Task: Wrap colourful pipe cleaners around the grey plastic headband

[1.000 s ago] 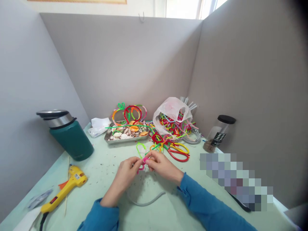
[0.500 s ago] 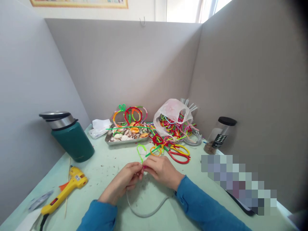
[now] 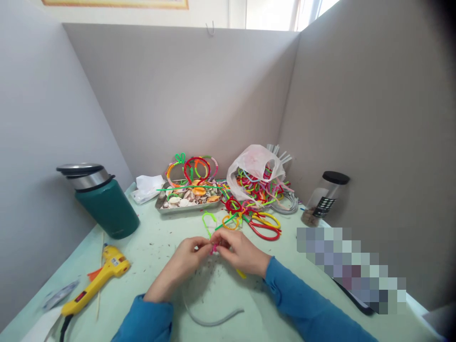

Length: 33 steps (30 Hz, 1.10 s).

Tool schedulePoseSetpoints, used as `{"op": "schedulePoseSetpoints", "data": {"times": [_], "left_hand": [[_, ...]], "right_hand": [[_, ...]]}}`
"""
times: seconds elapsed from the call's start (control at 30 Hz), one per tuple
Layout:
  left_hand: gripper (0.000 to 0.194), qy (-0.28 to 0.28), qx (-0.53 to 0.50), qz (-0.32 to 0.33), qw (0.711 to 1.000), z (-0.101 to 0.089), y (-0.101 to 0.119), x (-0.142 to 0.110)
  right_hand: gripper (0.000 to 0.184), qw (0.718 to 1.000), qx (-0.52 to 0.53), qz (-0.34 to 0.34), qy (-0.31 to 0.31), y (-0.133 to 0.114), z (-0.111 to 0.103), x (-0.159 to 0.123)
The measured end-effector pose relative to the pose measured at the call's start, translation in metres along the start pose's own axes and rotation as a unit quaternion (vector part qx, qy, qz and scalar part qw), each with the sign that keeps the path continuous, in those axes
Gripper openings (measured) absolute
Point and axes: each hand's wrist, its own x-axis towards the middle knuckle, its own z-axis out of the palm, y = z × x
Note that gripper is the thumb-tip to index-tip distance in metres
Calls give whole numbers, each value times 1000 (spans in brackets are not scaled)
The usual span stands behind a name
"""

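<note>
A small pink pipe cleaner (image 3: 214, 249) sits pinched between the fingertips of both hands above the middle of the table. My left hand (image 3: 188, 259) closes on it from the left, thumb against fingers. From the other side my right hand (image 3: 239, 251) grips it, fingers curled. A yellow end of a pipe cleaner (image 3: 241, 274) pokes out beneath my right hand; whether that hand holds it I cannot tell. Just beyond the fingers lies a bent lime-green pipe cleaner (image 3: 208, 218). Nearer to me, a grey pipe cleaner (image 3: 213, 324) curves below my left hand, its far end hidden.
A metal tray (image 3: 188, 209) of shells stands at the back, coloured rings above it. Beside it a plastic bag (image 3: 245, 161) spills pipe cleaners. Left are a teal bottle (image 3: 107, 209) and yellow glue gun (image 3: 94, 282); right, a clear jar (image 3: 320, 199) and a blurred-out flat object (image 3: 351, 270).
Both hands stay together while the fingers shift around the pink piece. The yellow end has come into view below my right hand. The grey pipe cleaner has swung a little.
</note>
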Motion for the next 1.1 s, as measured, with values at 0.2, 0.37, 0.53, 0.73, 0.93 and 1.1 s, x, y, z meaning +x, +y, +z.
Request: {"op": "schedulePoseSetpoints", "data": {"times": [0.2, 0.37, 0.53, 0.73, 0.93, 1.1], "left_hand": [[33, -50, -86, -110, 989, 4, 0, -3], [32, -102, -241, -181, 948, 2, 3, -8], [29, -104, -242, -174, 949, -1, 9, -8], [36, -96, -211, -101, 968, 1, 19, -10], [32, -29, -72, 53, 996, 6, 19, -10], [27, 23, -78, 57, 995, 6, 17, -7]], "right_hand": [[28, 998, 1, -49, -41, 1, -6, 1], [20, 994, -46, -94, -43, 6, -5, 0], [9, 996, 84, -5, 14, 4, 2, 0], [25, 869, 437, 228, 33, 0, 4, 5], [24, 767, 526, 355, -94, 6, 10, 2], [29, 768, 494, 371, -170, 12, 16, 0]]}}
